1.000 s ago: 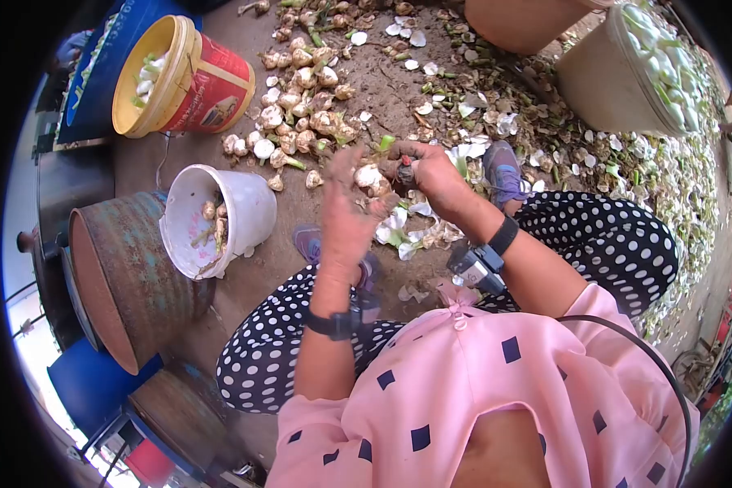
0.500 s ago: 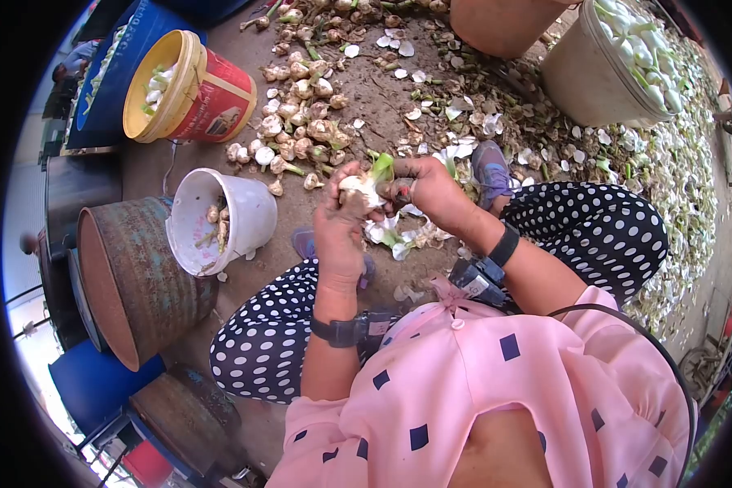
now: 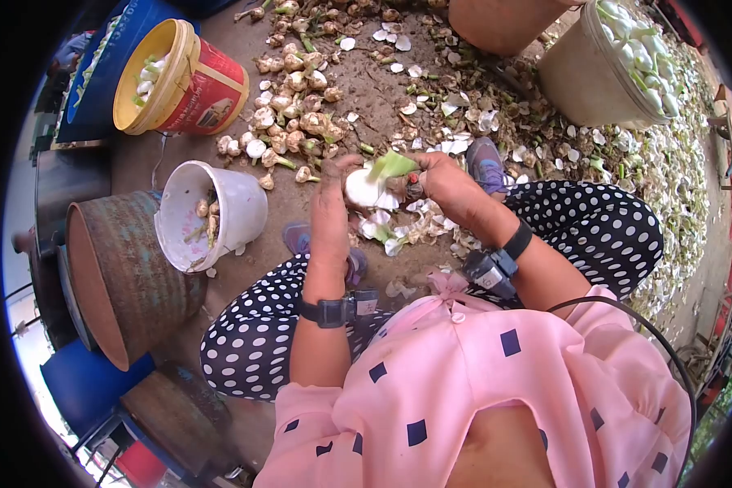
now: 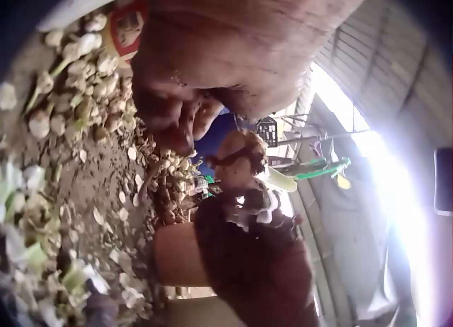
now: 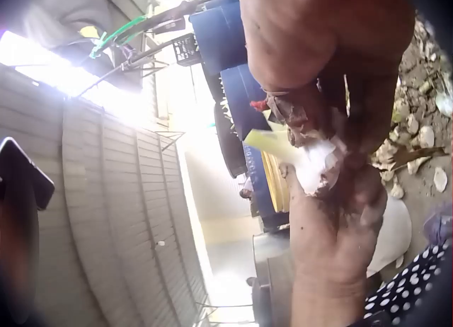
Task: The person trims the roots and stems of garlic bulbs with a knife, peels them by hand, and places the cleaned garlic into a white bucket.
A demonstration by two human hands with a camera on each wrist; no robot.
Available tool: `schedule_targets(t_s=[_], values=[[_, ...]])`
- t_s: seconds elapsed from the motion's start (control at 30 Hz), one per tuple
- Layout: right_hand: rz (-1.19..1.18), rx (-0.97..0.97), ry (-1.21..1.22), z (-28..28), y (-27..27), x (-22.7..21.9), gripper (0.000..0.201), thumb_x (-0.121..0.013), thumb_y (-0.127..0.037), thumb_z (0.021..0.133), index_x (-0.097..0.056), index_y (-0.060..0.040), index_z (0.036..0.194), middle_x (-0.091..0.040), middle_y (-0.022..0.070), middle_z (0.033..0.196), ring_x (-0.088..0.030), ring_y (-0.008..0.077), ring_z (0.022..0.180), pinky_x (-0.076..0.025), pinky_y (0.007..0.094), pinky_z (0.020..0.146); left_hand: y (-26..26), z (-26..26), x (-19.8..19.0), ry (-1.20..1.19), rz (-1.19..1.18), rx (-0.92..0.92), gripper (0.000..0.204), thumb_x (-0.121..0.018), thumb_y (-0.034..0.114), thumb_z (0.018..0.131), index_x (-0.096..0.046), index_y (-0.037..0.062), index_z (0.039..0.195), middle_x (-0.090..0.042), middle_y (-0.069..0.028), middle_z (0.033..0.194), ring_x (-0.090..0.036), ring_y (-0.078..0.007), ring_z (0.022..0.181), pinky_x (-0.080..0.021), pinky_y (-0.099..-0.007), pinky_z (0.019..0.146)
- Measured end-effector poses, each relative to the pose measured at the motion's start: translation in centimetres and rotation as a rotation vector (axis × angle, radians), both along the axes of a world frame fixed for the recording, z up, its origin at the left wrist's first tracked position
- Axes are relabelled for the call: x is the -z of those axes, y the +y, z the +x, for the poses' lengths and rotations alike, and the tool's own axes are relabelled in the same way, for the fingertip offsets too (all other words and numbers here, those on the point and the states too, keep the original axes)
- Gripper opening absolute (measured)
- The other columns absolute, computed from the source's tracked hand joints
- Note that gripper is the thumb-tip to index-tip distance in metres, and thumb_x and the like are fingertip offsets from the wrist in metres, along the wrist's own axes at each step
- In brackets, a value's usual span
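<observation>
A garlic bulb (image 3: pixel 366 189), white where its outer skin is off, sits between the two hands with its pale green stem (image 3: pixel 392 165) pointing up and right. My left hand (image 3: pixel 330 207) grips the bulb from the left side. From the right, my right hand (image 3: pixel 455 191) pinches it near the stem and the loose skin. Dark wrapping with a red spot (image 5: pixel 259 105) covers a digit of the right hand. In the left wrist view, the bulb's root end (image 4: pixel 241 161) shows between the hands; the palms hide the fingers' inner sides.
Unpeeled garlic bulbs (image 3: pixel 289 106) lie heaped ahead on the ground. A white bucket (image 3: pixel 244 211) with a few bulbs and a yellow-red bucket (image 3: pixel 220 93) stand left. At the right is a bucket (image 3: pixel 577 77) full of peeled garlic. Skins (image 3: pixel 683 187) litter the right side.
My left hand, spread and blurred a second ago, has closed round the bulb. Brownish skin has come off, so the bulb now looks white, with its green stem plainly showing.
</observation>
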State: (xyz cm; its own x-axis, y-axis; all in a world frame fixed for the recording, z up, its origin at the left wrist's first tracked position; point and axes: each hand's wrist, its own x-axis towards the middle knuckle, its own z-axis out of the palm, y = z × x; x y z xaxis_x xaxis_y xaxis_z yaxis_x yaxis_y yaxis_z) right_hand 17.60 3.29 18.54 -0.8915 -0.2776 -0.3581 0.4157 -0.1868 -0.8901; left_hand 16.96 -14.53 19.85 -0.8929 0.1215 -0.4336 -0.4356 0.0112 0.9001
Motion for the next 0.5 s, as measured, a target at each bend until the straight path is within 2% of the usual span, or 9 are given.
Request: schedule_targets(t_s=[0.03,0.07,0.13,0.23,0.3,0.37,0.43,0.47,0.5], values=[[0.060,0.079,0.045,-0.4,0.2,0.4,0.016,-0.072,-0.012,0.078,-0.069,0.0001,0.089,-0.064,0.0017,0.076,-0.056,0.0090,0.066,-0.045,0.0260,0.059,-0.1,0.3,0.4,0.005,0.006,-0.003,0.042,-0.039,0.042,0.097,-0.057,0.0092,0.114,-0.059,-0.0014,0.085,-0.049,-0.0059,0.052,-0.036,-0.0166,0.041],[0.365,0.155,0.436,-0.6,0.1,1.3,0.019,-0.072,-0.012,0.074,-0.068,-0.0015,0.090,-0.065,0.0061,0.080,-0.061,0.0163,0.066,-0.047,0.0295,0.060,-0.2,0.9,1.3,0.207,-0.109,-0.074,0.034,-0.048,0.034,0.094,-0.058,0.0094,0.115,-0.057,-0.0017,0.089,-0.051,-0.0068,0.062,-0.041,-0.0175,0.048],[0.489,0.173,0.530,0.0,0.2,0.8,0.020,-0.071,-0.009,0.072,-0.068,-0.0018,0.090,-0.065,0.0087,0.083,-0.062,0.0211,0.067,-0.048,0.0314,0.061,0.6,1.6,2.5,0.399,-0.144,-0.165,0.028,-0.067,0.015,0.084,-0.061,0.0086,0.110,-0.052,-0.0021,0.099,-0.053,-0.0101,0.088,-0.048,-0.0203,0.066],[0.649,0.169,0.765,0.8,-1.0,-0.2,0.020,-0.067,-0.003,0.066,-0.067,-0.0019,0.086,-0.064,0.0135,0.086,-0.063,0.0301,0.071,-0.050,0.0354,0.065,2.2,2.3,3.2,0.657,-0.148,-0.125,0.024,-0.066,0.018,0.085,-0.062,0.0084,0.107,-0.050,-0.0024,0.103,-0.051,-0.0113,0.094,-0.048,-0.0215,0.072],[0.563,0.161,0.654,1.1,-0.9,-1.0,0.023,-0.066,-0.001,0.063,-0.066,-0.0016,0.086,-0.063,0.0143,0.079,-0.063,0.0277,0.068,-0.050,0.0334,0.064,1.0,1.8,4.3,0.718,-0.289,-0.167,0.025,-0.063,0.015,0.087,-0.058,0.0035,0.108,-0.060,-0.0023,0.096,-0.055,-0.0067,0.079,-0.047,-0.0218,0.060],[0.438,0.166,0.573,1.0,-0.3,-1.8,0.014,-0.068,-0.002,0.068,-0.066,-0.0003,0.082,-0.064,0.0114,0.073,-0.063,0.0211,0.065,-0.049,0.0305,0.060,-0.1,1.7,2.7,0.270,-0.075,-0.172,0.022,-0.064,0.019,0.087,-0.060,0.0053,0.103,-0.063,-0.0025,0.091,-0.057,-0.0073,0.073,-0.047,-0.0211,0.060],[-0.048,0.033,0.028,0.9,0.3,-2.2,0.006,-0.068,-0.005,0.076,-0.066,-0.0001,0.078,-0.066,0.0066,0.074,-0.062,0.0147,0.066,-0.048,0.0266,0.060,-1.2,1.4,2.7,0.292,0.009,-0.127,0.019,-0.064,0.018,0.087,-0.061,0.0056,0.100,-0.064,-0.0027,0.084,-0.059,-0.0087,0.068,-0.046,-0.0203,0.059],[-0.212,0.051,-0.104,0.3,0.9,-1.2,0.011,-0.068,-0.011,0.081,-0.066,0.0000,0.080,-0.067,0.0033,0.079,-0.062,0.0115,0.068,-0.047,0.0248,0.063,-1.8,1.1,3.4,0.210,0.293,-0.156,0.019,-0.063,0.017,0.087,-0.060,0.0048,0.102,-0.065,-0.0044,0.088,-0.061,-0.0107,0.072,-0.049,-0.0223,0.061],[-0.386,0.057,-0.060,0.3,1.7,-1.2,0.025,-0.066,-0.011,0.079,-0.062,0.0023,0.100,-0.066,0.0083,0.090,-0.063,0.0168,0.080,-0.050,0.0295,0.073,-2.0,1.0,3.8,0.121,0.575,-0.181,0.020,-0.062,0.015,0.087,-0.060,0.0041,0.103,-0.065,-0.0062,0.091,-0.063,-0.0128,0.076,-0.052,-0.0242,0.063]])
